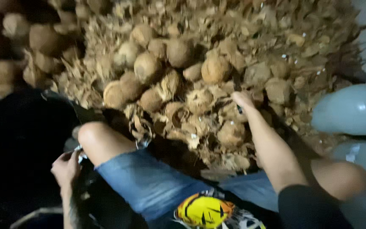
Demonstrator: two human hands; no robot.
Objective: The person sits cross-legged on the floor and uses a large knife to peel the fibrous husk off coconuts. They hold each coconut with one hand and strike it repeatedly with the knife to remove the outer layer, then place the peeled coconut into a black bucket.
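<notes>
My head view is dim and smeared with motion blur, light falling on the husk pile (pixel 200 72) while the left side sinks into black shadow.

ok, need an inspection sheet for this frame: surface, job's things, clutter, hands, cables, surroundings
Surface: hidden under the heap, dim light.
Job's things: round brown husked coconuts piled ahead; right hand reaches into them.
Clutter: dry fibrous brown husk scraps throughout the pile.
Hands: left hand low beside the knee, touching something small, unclear what; right hand's grip unclear.
Cables: nothing seen.
Surroundings: smooth grey rounded containers at right; person seated in blue denim shorts.
</notes>
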